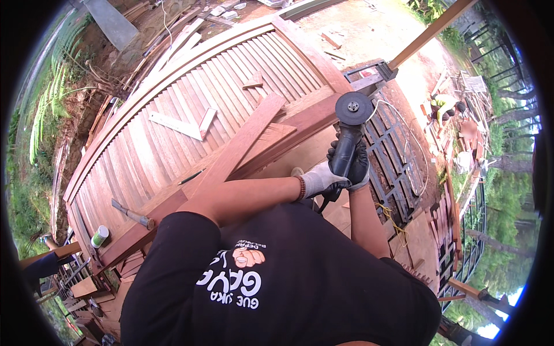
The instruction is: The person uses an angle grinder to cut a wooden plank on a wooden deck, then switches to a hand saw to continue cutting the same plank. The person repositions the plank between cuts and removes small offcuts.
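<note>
Angle grinder (pixel 345 153) is held in both hands: left hand (pixel 322 179) at the rear, right hand (pixel 362 164) nearer the disc (pixel 354 108); long axis points forward, right of the slatted panel (pixel 135 153).

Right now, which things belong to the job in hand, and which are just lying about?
In use:
angle grinder, in left hand and right hand
possibly the slatted panel

Apparently lying about:
white V-shaped tool
pencil-like stick
wooden-handled tool
green-and-white container
</note>
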`<state>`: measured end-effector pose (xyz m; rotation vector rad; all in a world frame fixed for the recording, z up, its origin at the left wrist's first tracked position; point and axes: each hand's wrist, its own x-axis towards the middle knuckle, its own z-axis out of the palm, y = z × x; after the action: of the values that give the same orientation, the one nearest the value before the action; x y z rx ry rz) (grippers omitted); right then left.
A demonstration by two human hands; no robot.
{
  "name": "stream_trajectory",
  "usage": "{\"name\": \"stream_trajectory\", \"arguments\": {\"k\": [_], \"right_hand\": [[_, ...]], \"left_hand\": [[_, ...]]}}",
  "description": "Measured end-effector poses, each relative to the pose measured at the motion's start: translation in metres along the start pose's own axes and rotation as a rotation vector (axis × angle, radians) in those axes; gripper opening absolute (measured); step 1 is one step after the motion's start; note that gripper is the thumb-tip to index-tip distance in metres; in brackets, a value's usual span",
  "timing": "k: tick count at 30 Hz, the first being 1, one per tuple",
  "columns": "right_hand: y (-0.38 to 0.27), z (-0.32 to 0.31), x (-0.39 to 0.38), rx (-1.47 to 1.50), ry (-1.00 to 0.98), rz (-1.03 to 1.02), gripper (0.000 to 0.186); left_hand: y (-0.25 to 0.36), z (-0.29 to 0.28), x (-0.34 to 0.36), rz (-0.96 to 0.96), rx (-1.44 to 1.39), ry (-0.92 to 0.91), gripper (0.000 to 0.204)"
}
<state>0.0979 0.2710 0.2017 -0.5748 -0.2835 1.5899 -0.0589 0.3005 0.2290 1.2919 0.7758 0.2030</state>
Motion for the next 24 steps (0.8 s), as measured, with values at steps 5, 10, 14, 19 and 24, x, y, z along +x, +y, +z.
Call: {"name": "stream_trajectory", "arguments": {"k": [5, 10, 14, 19, 24], "right_hand": [[0.007, -0.012, -0.010, 0.067, 0.052, -0.091, 0.070], [0.015, -0.015, -0.018, 0.121, 0.126, -0.123, 0.069], [0.021, -0.028, -0.023, 0.113, 0.175, -0.189, 0.068], [0.021, -0.064, -0.022, 0.051, 0.199, -0.161, 0.081], [0.019, -0.079, -0.018, 0.013, 0.199, -0.098, 0.085]], "left_hand": [[-0.005, 0.004, 0.010, -0.040, 0.204, -0.016, 0.067], [-0.017, 0.004, 0.020, -0.026, 0.300, -0.118, 0.070], [0.001, 0.009, 0.016, -0.168, 0.399, -0.121, 0.069], [-0.013, 0.016, 0.023, -0.108, 0.562, -0.115, 0.071], [-0.038, 0.024, 0.031, -0.132, 0.491, -0.111, 0.070]]}}
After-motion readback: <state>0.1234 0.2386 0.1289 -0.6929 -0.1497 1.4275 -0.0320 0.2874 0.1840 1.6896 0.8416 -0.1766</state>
